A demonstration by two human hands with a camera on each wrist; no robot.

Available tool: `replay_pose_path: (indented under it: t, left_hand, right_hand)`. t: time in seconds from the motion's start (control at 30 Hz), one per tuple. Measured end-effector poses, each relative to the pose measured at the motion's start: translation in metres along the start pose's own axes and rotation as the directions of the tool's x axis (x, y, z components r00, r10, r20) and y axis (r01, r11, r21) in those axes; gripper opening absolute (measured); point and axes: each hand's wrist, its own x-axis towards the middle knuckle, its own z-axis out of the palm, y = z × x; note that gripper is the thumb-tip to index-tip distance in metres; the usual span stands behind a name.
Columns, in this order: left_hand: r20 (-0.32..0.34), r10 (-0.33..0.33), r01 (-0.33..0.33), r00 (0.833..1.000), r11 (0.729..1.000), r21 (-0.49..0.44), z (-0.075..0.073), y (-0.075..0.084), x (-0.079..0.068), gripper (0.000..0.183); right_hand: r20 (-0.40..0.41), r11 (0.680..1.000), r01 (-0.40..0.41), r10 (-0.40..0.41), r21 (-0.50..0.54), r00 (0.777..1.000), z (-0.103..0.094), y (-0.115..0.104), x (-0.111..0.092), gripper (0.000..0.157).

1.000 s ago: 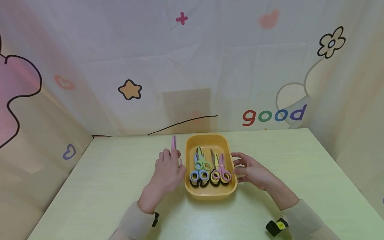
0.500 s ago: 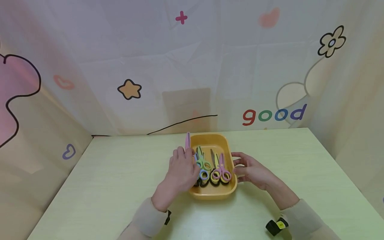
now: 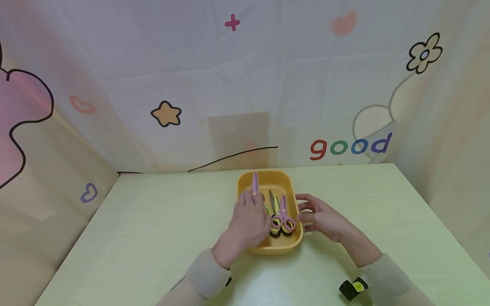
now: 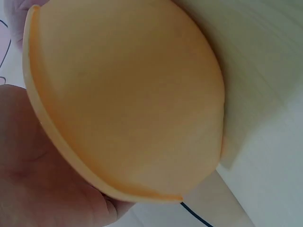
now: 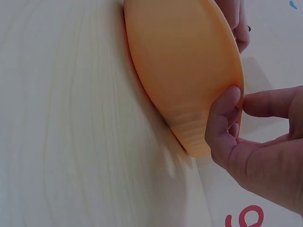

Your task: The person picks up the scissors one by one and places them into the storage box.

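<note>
In the head view, my left hand (image 3: 249, 221) holds a pair of pink scissors (image 3: 255, 182) over the left side of a yellow tray (image 3: 284, 178). Its blades point away from me, while the handles are hidden under the hand. Beneath that hand, the blue and green scissors in the tray are mostly covered. To the right lie scissors with pink handles (image 3: 283, 219) over yellow and black ones. My right hand (image 3: 325, 219) holds the tray's right rim with its fingertips. The right wrist view shows curved fingers (image 5: 225, 111) against the tray's outer wall (image 5: 184, 52).
The tray stands on a pale table (image 3: 160, 221) near its back edge. Behind it hangs a printed curtain (image 3: 183, 76) with a star and the word "good". A black wrist camera (image 3: 350, 290) sits by the right sleeve.
My left hand has carried the pink scissors rightward, from beside the tray to over its left part, covering the blue and green scissors. The right hand and tray have stayed in place.
</note>
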Motion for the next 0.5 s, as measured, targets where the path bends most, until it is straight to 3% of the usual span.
replay_pose_path:
  t: [0.23, 0.5]
  left_hand:
    - [0.091, -0.055, 0.039, 0.994, 0.984, 0.171, 0.007, 0.009, 0.006, 0.038]
    - [0.145, -0.114, 0.082, 0.983, 0.974, 0.211, 0.009, 0.013, 0.007, 0.046]
  right_hand:
    - [0.003, 1.0, -0.001, 0.001, 0.001, 1.0, 0.0, 0.0, -0.001, 0.069]
    - [0.002, 1.0, -0.004, 0.004, 0.003, 1.0, 0.0, 0.0, -0.001, 0.07]
